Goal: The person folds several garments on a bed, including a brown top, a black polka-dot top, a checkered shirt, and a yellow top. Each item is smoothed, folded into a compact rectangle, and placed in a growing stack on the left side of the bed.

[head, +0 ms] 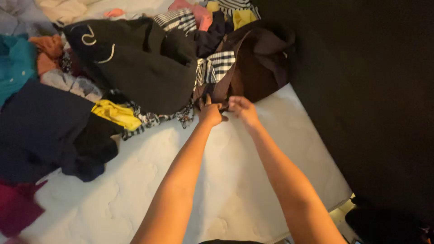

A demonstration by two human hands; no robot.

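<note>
Both my arms reach forward over a white quilted mattress [135,190]. My left hand [209,113] and my right hand [242,108] are close together, each pinching the near edge of a dark brown garment [255,63] that lies bunched at the far side of the mattress. A black-and-white checked cloth [217,65] lies partly under the brown garment, just beyond my left hand. The fingers of both hands are curled around the brown fabric.
A heap of clothes covers the far and left part of the mattress: a black hooded top [135,63], a yellow piece [116,114], a navy garment [40,126], teal cloth [16,63], a maroon piece [16,208]. A dark wall [370,99] stands on the right.
</note>
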